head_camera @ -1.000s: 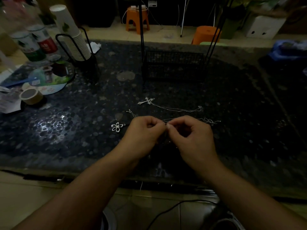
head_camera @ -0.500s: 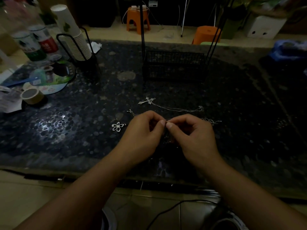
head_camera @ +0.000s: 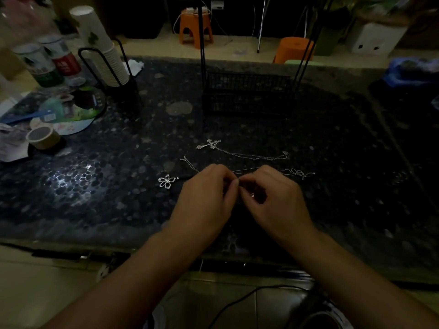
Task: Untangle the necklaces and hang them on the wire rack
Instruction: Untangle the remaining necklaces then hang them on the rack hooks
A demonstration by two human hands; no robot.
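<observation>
Two hands meet over the dark pebbled worktop (head_camera: pixel 95 186) in the head view: left hand (head_camera: pixel 206 198) and right hand (head_camera: pixel 275 200), each grip pinching thin chain (head_camera: pixel 247 170) fingertip to fingertip. Flower pendant (head_camera: pixel 167 181) lies left; cross necklace (head_camera: pixel 211 144) lies beyond; wire rack (head_camera: pixel 247 96) stands behind.

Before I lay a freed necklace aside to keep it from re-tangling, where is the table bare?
Bare stone lies right of the wire rack and the chain ends, and left of the flower pendant, below the tape roll. It is crowded between the hands and the cross pendant, and in the far left corner around the paper cups.
</observation>
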